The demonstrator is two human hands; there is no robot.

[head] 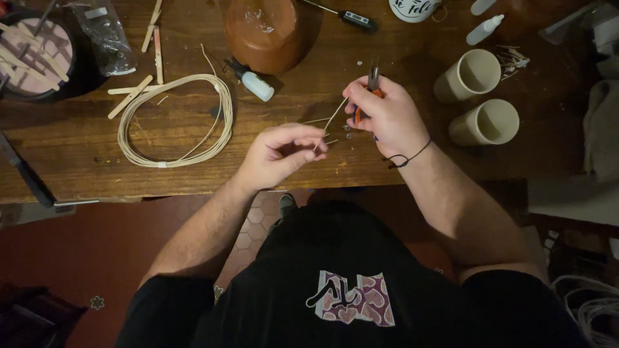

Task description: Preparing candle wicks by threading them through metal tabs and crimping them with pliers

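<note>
At a wooden desk (77, 154), a person works a thin strand of cane (334, 117) between both hands. The left hand (280, 154) pinches the strand's lower end between thumb and fingertips. The right hand (387, 116) is closed around orange-handled pliers (373, 80), whose tips point away from the body; the strand runs up toward that hand, just above the desk's near edge. Whether the pliers bite the strand cannot be told.

The work looks early: only this one short piece is in hand, no woven form shows, and one large coil of cane (174, 119) lies apparently unused to the left. A few short offcuts lie by the hands.

Counted on the desk: one coil, two cream cups (480, 96) on their sides at right, two small white dropper bottles (483, 29) at top right and one dark-capped bottle (253, 81) near the centre, one brown pot (264, 32), one mug (412, 8), one probe-like tool (348, 17), several wooden pegs (132, 93) and one round tray (39, 51) of sticks at far left.
</note>
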